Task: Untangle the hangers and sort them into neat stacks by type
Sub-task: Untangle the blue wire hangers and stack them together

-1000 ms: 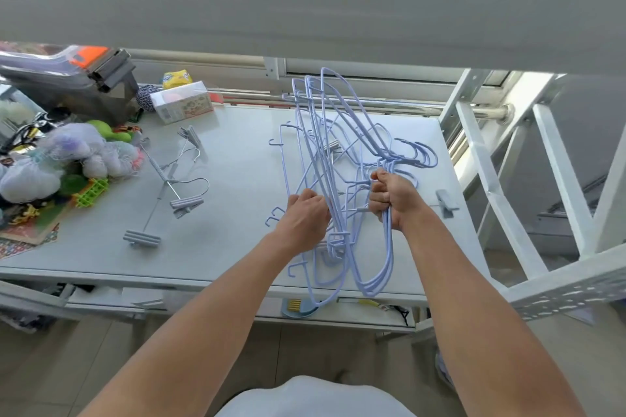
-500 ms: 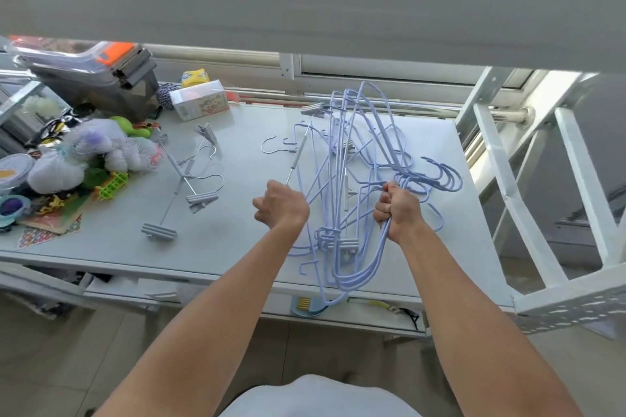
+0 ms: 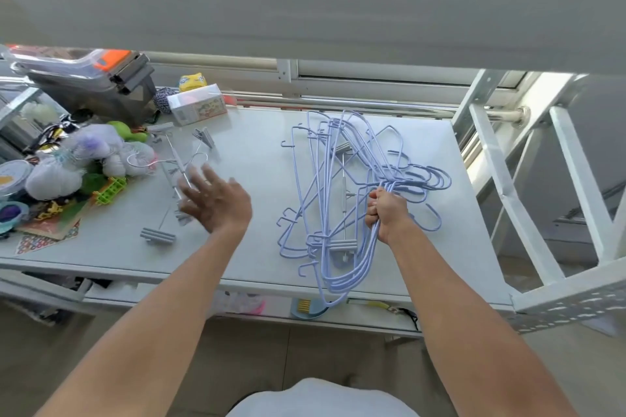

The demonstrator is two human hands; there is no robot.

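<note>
A tangle of lilac wire hangers [image 3: 325, 200] lies on the right half of the white table [image 3: 257, 159]. My right hand [image 3: 386, 211] grips the bundle near its hooks, which fan out to the right. A grey metal clip hanger [image 3: 343, 193] sits caught inside the tangle. To the left lie loose grey clip hangers [image 3: 169, 159] with silver hooks. My left hand [image 3: 216, 200] hovers just right of them, fingers spread and blurred, holding nothing.
Soft toys and small clutter [image 3: 74, 162] crowd the table's left end, with a grey toolbox [image 3: 88, 81] and a small carton [image 3: 198, 108] at the back. A white metal railing [image 3: 528, 179] runs along the right side. Some hangers overhang the front edge.
My left hand has let go of a clip hanger it pulled from the tangle and now sits open over the left group. The lilac bundle has been lowered flatter onto the table.
</note>
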